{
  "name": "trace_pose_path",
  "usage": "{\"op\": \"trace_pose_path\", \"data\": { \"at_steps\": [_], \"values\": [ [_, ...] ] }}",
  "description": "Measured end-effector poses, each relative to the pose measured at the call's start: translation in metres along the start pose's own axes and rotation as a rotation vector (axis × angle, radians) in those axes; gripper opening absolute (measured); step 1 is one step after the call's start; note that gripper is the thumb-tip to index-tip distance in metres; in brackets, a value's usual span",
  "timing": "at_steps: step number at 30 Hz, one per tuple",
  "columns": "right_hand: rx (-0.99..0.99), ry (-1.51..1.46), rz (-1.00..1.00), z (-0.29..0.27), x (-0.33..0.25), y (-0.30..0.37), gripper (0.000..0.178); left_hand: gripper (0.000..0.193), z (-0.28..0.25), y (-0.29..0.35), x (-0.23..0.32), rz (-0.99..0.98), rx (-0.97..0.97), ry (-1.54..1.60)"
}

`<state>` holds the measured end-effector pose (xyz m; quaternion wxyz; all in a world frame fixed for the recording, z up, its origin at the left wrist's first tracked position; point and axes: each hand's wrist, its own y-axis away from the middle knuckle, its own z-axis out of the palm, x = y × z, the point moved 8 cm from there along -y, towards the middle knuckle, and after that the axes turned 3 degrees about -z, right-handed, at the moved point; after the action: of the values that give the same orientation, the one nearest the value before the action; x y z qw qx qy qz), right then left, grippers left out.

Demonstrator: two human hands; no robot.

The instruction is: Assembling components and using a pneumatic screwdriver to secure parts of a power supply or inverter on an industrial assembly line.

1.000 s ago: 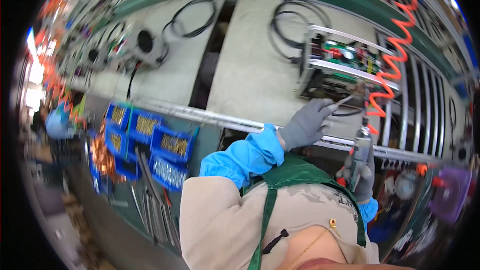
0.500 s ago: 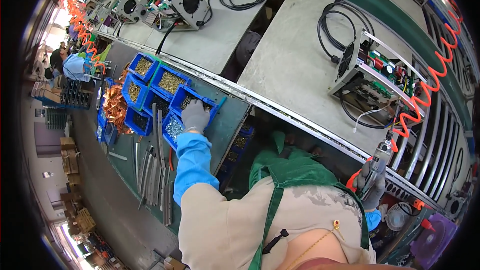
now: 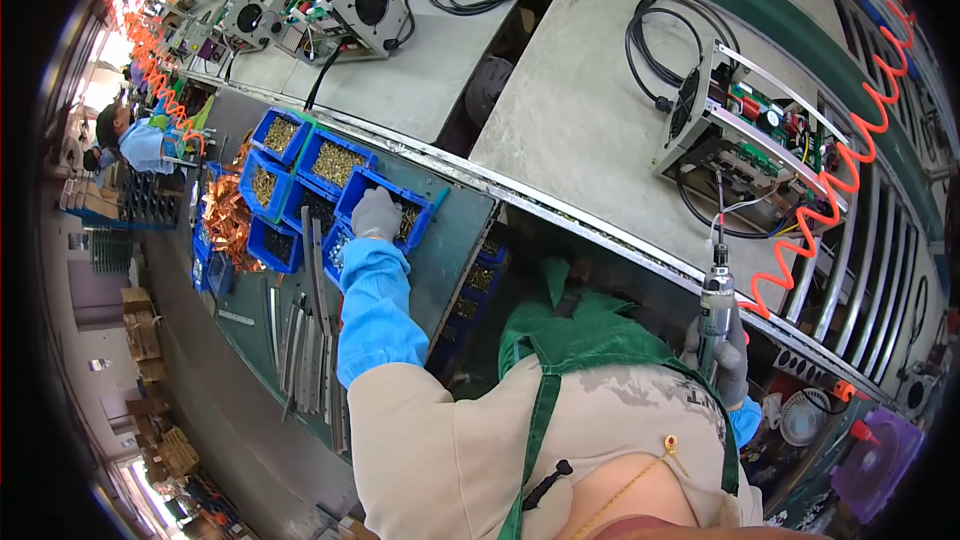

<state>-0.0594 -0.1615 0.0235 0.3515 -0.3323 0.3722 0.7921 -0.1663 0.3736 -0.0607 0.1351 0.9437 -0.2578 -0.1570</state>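
My left hand (image 3: 377, 215), in a grey glove with a blue sleeve cover, is over a blue bin (image 3: 428, 210) of dark and brass-coloured small fasteners. Its fingers are curled together, and whatever is in them is hidden. In my right hand (image 3: 732, 365), also gloved, a silver air screwdriver (image 3: 717, 300) stands nearly upright, bit pointing away from me. An orange coiled hose (image 3: 868, 160) runs close by it. Beyond the bit sits an open metal-framed unit (image 3: 750, 130) with green circuit boards, a fan and a black power cord (image 3: 640, 50).
More blue bins (image 3: 338, 162) of screws cluster on the left green bench, beside copper-coloured parts (image 3: 228, 210) and long metal strips (image 3: 310, 360). Another fan unit (image 3: 372, 2) stands at the far left. Metal rollers (image 3: 855, 280) lie at right. A co-worker (image 3: 145, 140) is far left.
My right hand has moved left and swung the screwdriver more upright, its bit now nearer the unit. My left hand has drawn its fingers back from deeper in the bin.
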Motion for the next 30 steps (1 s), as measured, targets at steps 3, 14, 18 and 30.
{"op": "trace_pose_path", "data": {
  "at_steps": [3, 14, 18, 30],
  "values": [
    [-0.024, 0.012, 0.04, -0.008, 0.002, 0.003, 0.081, 0.03, 0.001, 0.009, 0.0, 0.013, 0.068, 0.051],
    [-0.105, -0.031, 0.171, -0.041, 0.005, 0.034, 0.091, 0.025, -0.026, 0.039, -0.029, -0.059, 0.576, 0.552],
    [-0.104, -0.184, 0.212, -0.052, 0.01, 0.046, 0.096, 0.021, -0.007, 0.056, 0.0, -0.062, 0.538, 1.266],
    [-0.402, 0.268, 0.194, -0.027, 0.012, 0.032, 0.101, 0.016, -0.004, 0.248, 0.296, 0.393, -0.914, 2.167]
  ]
}}
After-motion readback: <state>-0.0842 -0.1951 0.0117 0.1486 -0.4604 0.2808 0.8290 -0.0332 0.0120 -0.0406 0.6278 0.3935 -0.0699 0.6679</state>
